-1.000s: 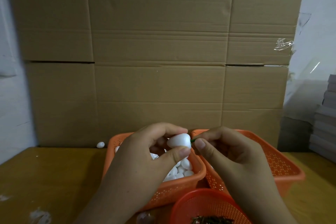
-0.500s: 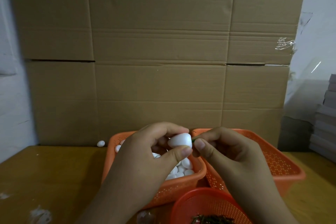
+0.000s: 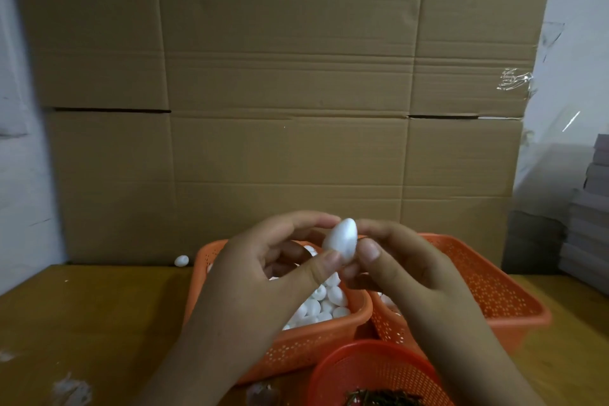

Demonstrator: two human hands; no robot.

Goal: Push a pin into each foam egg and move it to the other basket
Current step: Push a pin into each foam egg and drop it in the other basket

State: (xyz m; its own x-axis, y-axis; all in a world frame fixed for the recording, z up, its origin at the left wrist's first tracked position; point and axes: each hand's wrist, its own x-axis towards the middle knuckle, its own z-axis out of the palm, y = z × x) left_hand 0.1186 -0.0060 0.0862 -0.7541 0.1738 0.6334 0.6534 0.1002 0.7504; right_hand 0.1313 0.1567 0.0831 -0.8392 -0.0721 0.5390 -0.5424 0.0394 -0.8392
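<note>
A white foam egg (image 3: 341, 240) stands almost upright between my two hands, above the gap between two orange baskets. My left hand (image 3: 263, 277) pinches it between thumb and fingers. My right hand (image 3: 405, 270) closes on its right side, thumb tip against the egg. No pin shows now. The left basket (image 3: 296, 344) holds several white foam eggs (image 3: 324, 305). The right basket (image 3: 514, 303) is mostly hidden behind my right hand.
A round red basket (image 3: 365, 369) with dark pins (image 3: 382, 398) sits at the bottom edge. One loose egg (image 3: 181, 261) lies on the wooden table (image 3: 82, 323) by the cardboard wall (image 3: 296, 109). Stacked grey sheets (image 3: 590, 217) stand at the right.
The egg has turned from lying sideways to nearly upright and risen a little. The green pin end seen between egg and right fingers no longer shows. My right fingers have closed onto the egg.
</note>
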